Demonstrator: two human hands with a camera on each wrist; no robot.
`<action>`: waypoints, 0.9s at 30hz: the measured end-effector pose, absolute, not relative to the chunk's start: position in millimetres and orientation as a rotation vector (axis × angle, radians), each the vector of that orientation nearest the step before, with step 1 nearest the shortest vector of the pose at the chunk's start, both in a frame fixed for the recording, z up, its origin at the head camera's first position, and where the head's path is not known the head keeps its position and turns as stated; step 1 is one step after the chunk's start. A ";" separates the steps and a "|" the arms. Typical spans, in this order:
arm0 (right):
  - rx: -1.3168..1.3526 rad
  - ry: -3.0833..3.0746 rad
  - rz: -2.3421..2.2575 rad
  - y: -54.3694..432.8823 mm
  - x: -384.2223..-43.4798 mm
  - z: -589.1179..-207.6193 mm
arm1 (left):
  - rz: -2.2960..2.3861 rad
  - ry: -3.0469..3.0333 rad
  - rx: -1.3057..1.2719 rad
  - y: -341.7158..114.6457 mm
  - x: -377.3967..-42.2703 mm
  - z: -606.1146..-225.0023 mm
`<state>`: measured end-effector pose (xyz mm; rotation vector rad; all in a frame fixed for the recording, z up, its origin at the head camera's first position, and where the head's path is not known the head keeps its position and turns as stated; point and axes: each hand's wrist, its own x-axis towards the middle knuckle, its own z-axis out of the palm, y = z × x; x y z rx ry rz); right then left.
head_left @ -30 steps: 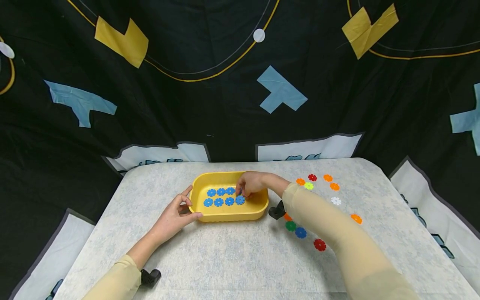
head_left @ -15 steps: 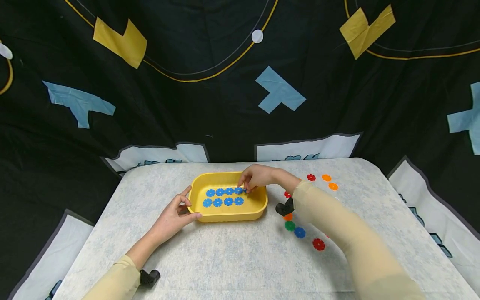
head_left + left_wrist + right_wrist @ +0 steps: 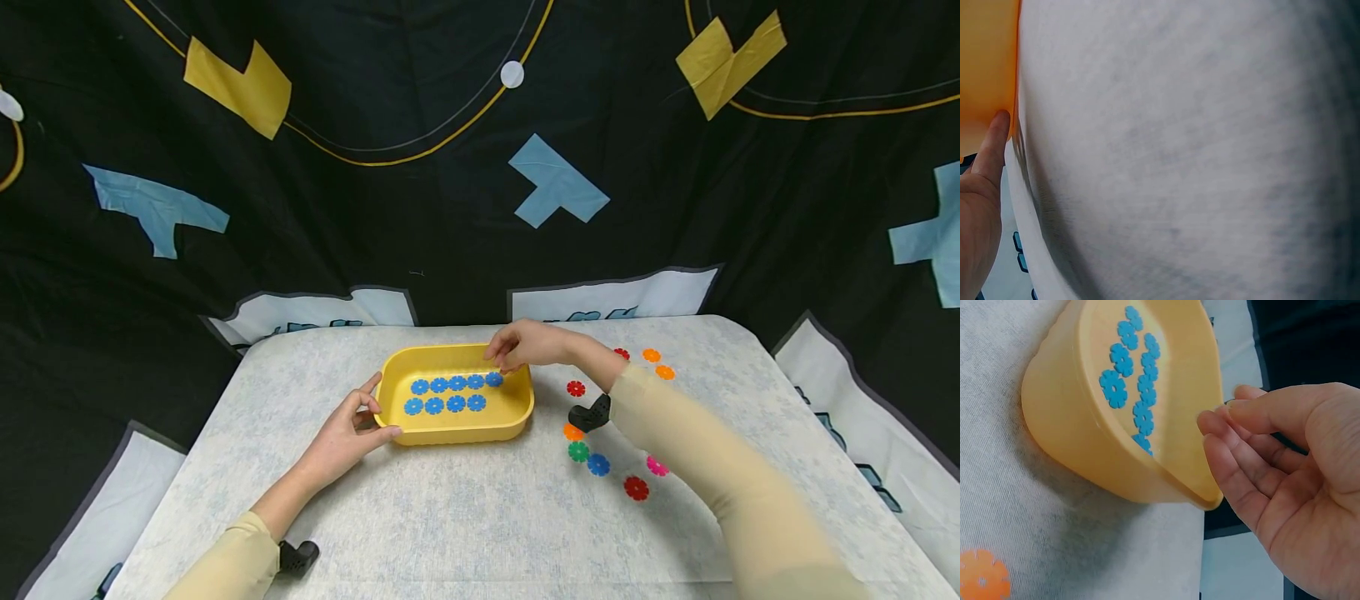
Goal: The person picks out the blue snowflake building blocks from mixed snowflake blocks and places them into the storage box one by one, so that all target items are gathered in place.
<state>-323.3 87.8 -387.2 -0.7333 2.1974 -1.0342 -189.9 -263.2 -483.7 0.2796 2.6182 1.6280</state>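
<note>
A yellow plastic tray point(image 3: 453, 436) stands on the table with two rows of blue snowflake discs point(image 3: 456, 403) lying flat in it. At its left end, my left hand point(image 3: 341, 429) grips the corner, thumb along the front wall and fingers at the side. In the left wrist view, a digit presses on the tray wall point(image 3: 988, 69). My right hand point(image 3: 531, 343) is over the tray's back right rim, close above the end disc of the back row point(image 3: 493, 379). The right wrist view shows its fingers point(image 3: 1235, 469) loosely bent, with nothing visible between them.
Right of the tray, loose snowflake discs lie on the cloth-covered table point(image 3: 450, 525): orange point(image 3: 573, 432), green point(image 3: 578, 452), blue point(image 3: 598, 464), pink point(image 3: 657, 466) and several red point(image 3: 636, 488). My right sleeve point(image 3: 697, 442) hides part of that area. A black curtain point(image 3: 375, 233) hangs behind.
My right hand has put a blue snowflake disc at the right end of the back row, let go and risen up and right. The left hand keeps its grip on the tray.
</note>
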 end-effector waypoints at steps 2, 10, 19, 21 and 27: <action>-0.730 2.201 -1.057 92.7 -322.1 -384.7 | 1.631 2.618 0.274 -262.9 -189.9 -483.3; -0.706 2.240 -1.114 114.3 -313.6 -374.0 | 1.639 2.609 0.289 -263.2 -190.9 -485.3; -0.628 2.323 -1.118 139.6 -302.0 -369.1 | 1.615 2.622 0.267 -264.1 -189.1 -483.8; -0.605 2.337 -1.120 146.3 -299.0 -370.5 | 1.616 2.622 0.268 -264.2 -188.8 -483.8; -0.560 2.381 -1.123 165.4 -287.2 -373.2 | 1.626 2.620 0.280 -263.6 -188.9 -483.9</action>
